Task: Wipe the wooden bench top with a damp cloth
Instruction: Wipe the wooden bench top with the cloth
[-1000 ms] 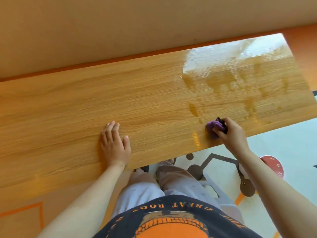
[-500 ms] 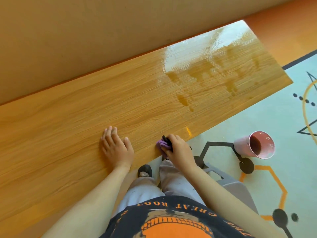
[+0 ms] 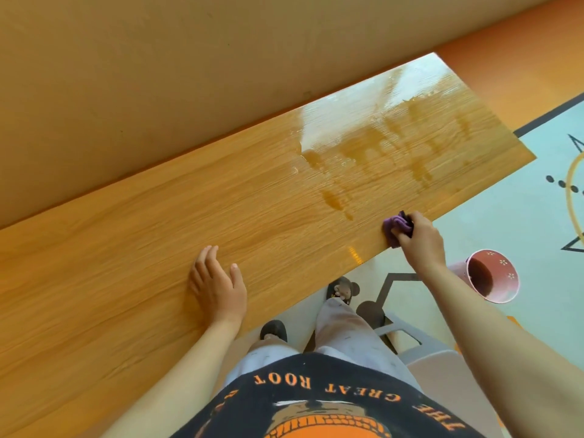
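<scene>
Right hand (image 3: 422,240), gripping cloth (image 3: 396,230), has shifted rightward along bench (image 3: 126,248) front edge; left hand (image 3: 218,286) rests flat, fingers straight; cup (image 3: 493,276) on floor nearby.

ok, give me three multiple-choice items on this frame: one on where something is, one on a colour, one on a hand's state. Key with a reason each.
1. Where is the pink cup?
A) on the wooden bench top
B) on the floor
C) in the left hand

2. What colour is the cloth gripped by the right hand?
A) purple
B) white
C) green

3. What is the left hand doing?
A) pinching the cloth
B) resting flat on the wooden bench top, fingers straight
C) lifted off, curled into a fist

Key:
1 B: the pink cup sits on the pale floor beyond the bench's near edge, by the right forearm.
2 A: the bunched cloth under the fingers is purple.
3 B: it lies palm down on the wood and holds nothing.
</scene>
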A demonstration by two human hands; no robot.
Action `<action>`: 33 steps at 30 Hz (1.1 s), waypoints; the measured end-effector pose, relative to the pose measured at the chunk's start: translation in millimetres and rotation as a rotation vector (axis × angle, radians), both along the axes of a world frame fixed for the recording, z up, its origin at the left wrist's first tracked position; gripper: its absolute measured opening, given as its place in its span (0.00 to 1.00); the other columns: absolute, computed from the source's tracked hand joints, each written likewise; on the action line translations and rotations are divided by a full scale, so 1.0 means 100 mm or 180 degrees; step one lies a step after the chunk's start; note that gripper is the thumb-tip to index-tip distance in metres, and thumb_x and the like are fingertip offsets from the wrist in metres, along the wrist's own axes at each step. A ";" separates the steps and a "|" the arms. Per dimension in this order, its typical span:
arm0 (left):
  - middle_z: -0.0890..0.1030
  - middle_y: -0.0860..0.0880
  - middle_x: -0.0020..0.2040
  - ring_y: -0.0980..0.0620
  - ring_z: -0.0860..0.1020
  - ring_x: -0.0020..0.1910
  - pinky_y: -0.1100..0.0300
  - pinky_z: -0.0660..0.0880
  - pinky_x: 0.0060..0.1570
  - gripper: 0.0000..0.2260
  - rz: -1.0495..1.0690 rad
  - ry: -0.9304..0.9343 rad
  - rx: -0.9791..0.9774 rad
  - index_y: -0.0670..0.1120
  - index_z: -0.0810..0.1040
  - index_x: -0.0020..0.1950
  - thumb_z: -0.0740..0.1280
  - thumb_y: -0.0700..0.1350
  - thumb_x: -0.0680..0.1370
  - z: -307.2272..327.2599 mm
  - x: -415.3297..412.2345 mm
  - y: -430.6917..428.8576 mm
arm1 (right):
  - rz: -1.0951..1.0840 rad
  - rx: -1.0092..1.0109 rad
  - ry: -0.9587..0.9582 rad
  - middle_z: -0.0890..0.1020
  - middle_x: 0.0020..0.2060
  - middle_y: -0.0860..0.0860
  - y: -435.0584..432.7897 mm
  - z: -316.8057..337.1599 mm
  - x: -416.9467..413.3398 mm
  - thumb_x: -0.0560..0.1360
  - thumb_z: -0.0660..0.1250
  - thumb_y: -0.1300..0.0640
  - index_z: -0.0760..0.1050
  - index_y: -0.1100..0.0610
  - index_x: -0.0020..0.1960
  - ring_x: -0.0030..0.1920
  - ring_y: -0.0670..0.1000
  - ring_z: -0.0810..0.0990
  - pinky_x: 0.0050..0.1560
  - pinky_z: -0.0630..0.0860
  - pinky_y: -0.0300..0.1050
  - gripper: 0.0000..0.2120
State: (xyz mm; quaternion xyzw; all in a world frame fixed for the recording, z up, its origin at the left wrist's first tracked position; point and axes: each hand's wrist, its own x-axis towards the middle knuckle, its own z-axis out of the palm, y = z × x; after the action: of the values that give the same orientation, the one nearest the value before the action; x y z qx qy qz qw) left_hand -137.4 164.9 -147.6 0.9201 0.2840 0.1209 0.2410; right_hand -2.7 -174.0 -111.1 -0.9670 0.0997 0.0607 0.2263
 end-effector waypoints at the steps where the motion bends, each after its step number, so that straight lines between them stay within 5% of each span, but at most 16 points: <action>1: 0.71 0.41 0.67 0.39 0.68 0.65 0.43 0.63 0.63 0.22 -0.0002 -0.0081 -0.0026 0.41 0.69 0.67 0.60 0.47 0.75 0.03 0.11 -0.05 | -0.0082 -0.0021 -0.0006 0.78 0.49 0.60 -0.09 0.00 0.07 0.75 0.67 0.54 0.72 0.60 0.54 0.48 0.61 0.76 0.43 0.66 0.46 0.12; 7: 0.68 0.40 0.69 0.39 0.66 0.67 0.43 0.64 0.65 0.23 -0.0271 0.0195 -0.0129 0.40 0.65 0.71 0.64 0.45 0.77 -0.01 0.74 -0.34 | -0.0189 -0.0025 0.0074 0.77 0.47 0.60 0.01 0.02 0.07 0.74 0.67 0.58 0.72 0.61 0.53 0.47 0.62 0.76 0.43 0.69 0.48 0.10; 12: 0.67 0.41 0.71 0.41 0.63 0.71 0.43 0.61 0.68 0.25 -0.0307 0.0584 0.0285 0.39 0.64 0.72 0.56 0.50 0.78 -0.15 0.77 -0.36 | 0.1109 0.0550 0.0261 0.76 0.45 0.52 0.75 0.06 -0.19 0.73 0.68 0.56 0.73 0.57 0.52 0.44 0.53 0.74 0.40 0.64 0.42 0.10; 16: 0.67 0.42 0.71 0.42 0.62 0.72 0.44 0.59 0.69 0.25 -0.0251 0.0621 0.0331 0.40 0.64 0.72 0.56 0.51 0.78 -0.12 0.78 -0.37 | 0.2091 0.0349 0.0314 0.75 0.45 0.51 1.05 0.03 -0.16 0.76 0.64 0.48 0.71 0.56 0.51 0.45 0.51 0.72 0.38 0.69 0.44 0.12; 22: 0.68 0.42 0.70 0.42 0.63 0.71 0.43 0.60 0.68 0.25 -0.0187 0.0623 0.0306 0.40 0.66 0.71 0.57 0.50 0.76 -0.12 0.83 -0.40 | 0.1153 0.0507 0.0093 0.76 0.43 0.48 0.54 -0.03 0.38 0.74 0.69 0.55 0.73 0.55 0.51 0.43 0.49 0.74 0.40 0.67 0.41 0.08; 26: 0.68 0.42 0.71 0.41 0.63 0.71 0.43 0.59 0.69 0.26 -0.0192 0.0728 0.0293 0.40 0.66 0.71 0.56 0.51 0.76 -0.13 0.81 -0.38 | 0.0326 0.0272 0.0039 0.77 0.45 0.56 -0.03 -0.03 0.77 0.74 0.68 0.56 0.73 0.58 0.50 0.44 0.55 0.75 0.41 0.67 0.45 0.08; 33: 0.68 0.42 0.71 0.41 0.63 0.71 0.42 0.60 0.68 0.26 -0.0156 0.0771 0.0288 0.40 0.65 0.71 0.54 0.52 0.76 -0.10 0.83 -0.40 | 0.0320 0.0196 0.0082 0.78 0.45 0.56 0.30 0.00 0.64 0.73 0.69 0.56 0.74 0.59 0.50 0.45 0.58 0.77 0.40 0.66 0.44 0.09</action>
State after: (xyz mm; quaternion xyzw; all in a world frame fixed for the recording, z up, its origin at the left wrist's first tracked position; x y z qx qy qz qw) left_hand -54.5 125.3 -157.6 0.9446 0.2827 0.0156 0.1661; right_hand 61.4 -143.9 -111.3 -0.9626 0.0519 0.0874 0.2513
